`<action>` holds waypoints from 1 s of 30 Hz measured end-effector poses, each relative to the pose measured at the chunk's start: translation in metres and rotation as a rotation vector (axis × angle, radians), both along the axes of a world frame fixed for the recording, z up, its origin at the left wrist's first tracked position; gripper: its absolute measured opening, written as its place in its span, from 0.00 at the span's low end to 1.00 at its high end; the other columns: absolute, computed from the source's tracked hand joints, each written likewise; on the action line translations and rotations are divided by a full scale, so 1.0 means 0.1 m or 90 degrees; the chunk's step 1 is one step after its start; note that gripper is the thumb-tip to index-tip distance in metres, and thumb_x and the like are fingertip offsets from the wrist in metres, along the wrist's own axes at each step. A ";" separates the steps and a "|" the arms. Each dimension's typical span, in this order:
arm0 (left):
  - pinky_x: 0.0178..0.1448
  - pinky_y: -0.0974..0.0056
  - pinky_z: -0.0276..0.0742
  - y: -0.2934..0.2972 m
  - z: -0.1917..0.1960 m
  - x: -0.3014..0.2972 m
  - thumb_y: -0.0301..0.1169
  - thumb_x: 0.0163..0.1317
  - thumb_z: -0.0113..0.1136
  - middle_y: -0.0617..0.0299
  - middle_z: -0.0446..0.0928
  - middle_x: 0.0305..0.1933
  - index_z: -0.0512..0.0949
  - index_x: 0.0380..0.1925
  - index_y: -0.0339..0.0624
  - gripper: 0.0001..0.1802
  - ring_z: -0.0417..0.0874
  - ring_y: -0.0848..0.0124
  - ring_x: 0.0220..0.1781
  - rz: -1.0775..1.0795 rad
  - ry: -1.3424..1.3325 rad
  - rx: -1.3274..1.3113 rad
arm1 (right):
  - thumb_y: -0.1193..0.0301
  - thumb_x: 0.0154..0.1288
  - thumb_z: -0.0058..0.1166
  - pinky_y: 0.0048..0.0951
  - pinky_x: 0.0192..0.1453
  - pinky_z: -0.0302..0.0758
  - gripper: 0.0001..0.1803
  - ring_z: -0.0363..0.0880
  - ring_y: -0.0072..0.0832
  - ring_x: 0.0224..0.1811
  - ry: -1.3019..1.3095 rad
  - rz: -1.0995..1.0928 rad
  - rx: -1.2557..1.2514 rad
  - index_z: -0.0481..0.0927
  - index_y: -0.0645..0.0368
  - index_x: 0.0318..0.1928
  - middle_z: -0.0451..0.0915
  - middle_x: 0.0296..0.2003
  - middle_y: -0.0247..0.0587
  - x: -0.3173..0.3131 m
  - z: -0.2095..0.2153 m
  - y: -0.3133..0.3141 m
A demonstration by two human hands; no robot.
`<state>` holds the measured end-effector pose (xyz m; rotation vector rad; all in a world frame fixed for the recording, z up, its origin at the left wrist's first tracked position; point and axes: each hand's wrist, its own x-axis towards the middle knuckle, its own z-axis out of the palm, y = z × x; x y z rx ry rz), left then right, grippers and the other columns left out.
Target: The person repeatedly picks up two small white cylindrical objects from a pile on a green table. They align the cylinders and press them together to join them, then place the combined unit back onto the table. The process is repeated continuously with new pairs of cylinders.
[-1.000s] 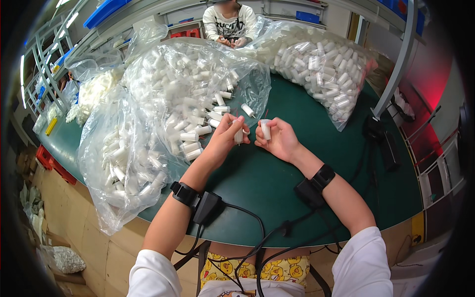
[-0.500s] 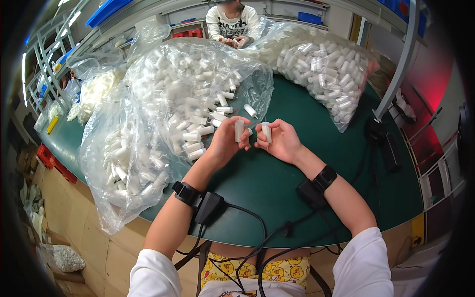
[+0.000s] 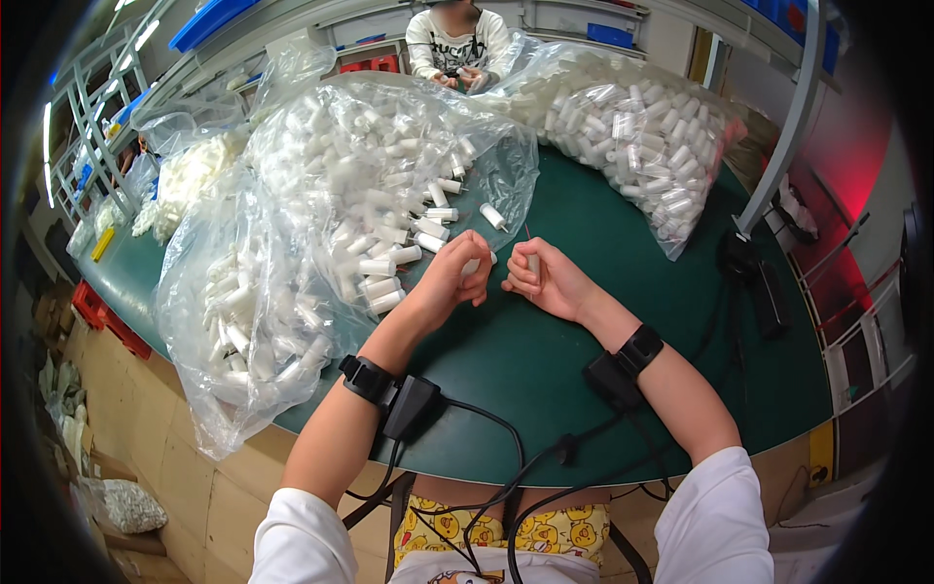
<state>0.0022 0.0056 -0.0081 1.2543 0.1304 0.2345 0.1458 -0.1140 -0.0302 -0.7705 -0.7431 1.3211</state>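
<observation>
My left hand (image 3: 457, 273) is closed above the green table, its fingers curled round a small white plastic tube (image 3: 472, 267) that shows only in part. Close beside it on the right, my right hand (image 3: 547, 279) is closed on another white tube (image 3: 534, 263), mostly covered by fingers and thumb. A thin dark reddish stem (image 3: 527, 231) points upward from that hand. The two hands are apart. Just beyond them, one loose white tube (image 3: 493, 216) lies on its side. To the left, many white tubes (image 3: 384, 287) spill from a clear plastic bag (image 3: 321, 175).
Another clear bag of white tubes (image 3: 652, 146) lies at the far right of the green table (image 3: 623, 428). Black cables (image 3: 506, 428) run from my wrist straps across the near edge. A grey metal post (image 3: 793, 117) stands at the right. Opposite sits a person (image 3: 457, 44).
Both hands have turned and their fingers have curled further, covering most of the tubes that stood upright in them. The thin stem now shows above my right hand. The person opposite has moved their hands slightly.
</observation>
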 end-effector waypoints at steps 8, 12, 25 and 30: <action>0.25 0.70 0.60 0.00 0.02 -0.01 0.38 0.62 0.43 0.70 0.55 0.15 0.62 0.31 0.47 0.08 0.55 0.78 0.14 0.041 0.001 0.006 | 0.63 0.63 0.40 0.28 0.47 0.66 0.13 0.59 0.17 0.13 0.018 0.014 -0.006 0.71 0.60 0.30 0.63 0.13 0.27 0.05 -0.03 0.00; 0.28 0.68 0.63 0.01 0.01 0.01 0.48 0.64 0.41 0.67 0.60 0.18 0.62 0.32 0.47 0.16 0.59 0.75 0.17 0.051 -0.013 -0.086 | 0.60 0.64 0.40 0.29 0.48 0.67 0.16 0.60 0.19 0.14 0.088 0.001 -0.026 0.72 0.61 0.33 0.69 0.18 0.32 -0.04 0.10 -0.03; 0.46 0.64 0.68 0.03 -0.06 0.06 0.44 0.67 0.38 0.62 0.71 0.29 0.69 0.34 0.42 0.17 0.73 0.71 0.33 0.011 -0.064 -0.173 | 0.67 0.67 0.44 0.28 0.48 0.70 0.12 0.74 0.24 0.37 0.035 -0.025 0.019 0.71 0.60 0.47 0.75 0.39 0.39 -0.03 0.00 0.00; 0.48 0.64 0.68 0.01 -0.02 0.03 0.42 0.67 0.36 0.62 0.72 0.30 0.70 0.39 0.38 0.19 0.73 0.69 0.34 -0.014 -0.103 -0.170 | 0.65 0.67 0.38 0.30 0.51 0.68 0.19 0.73 0.29 0.41 0.056 -0.025 0.013 0.69 0.65 0.52 0.75 0.38 0.41 -0.10 0.11 -0.02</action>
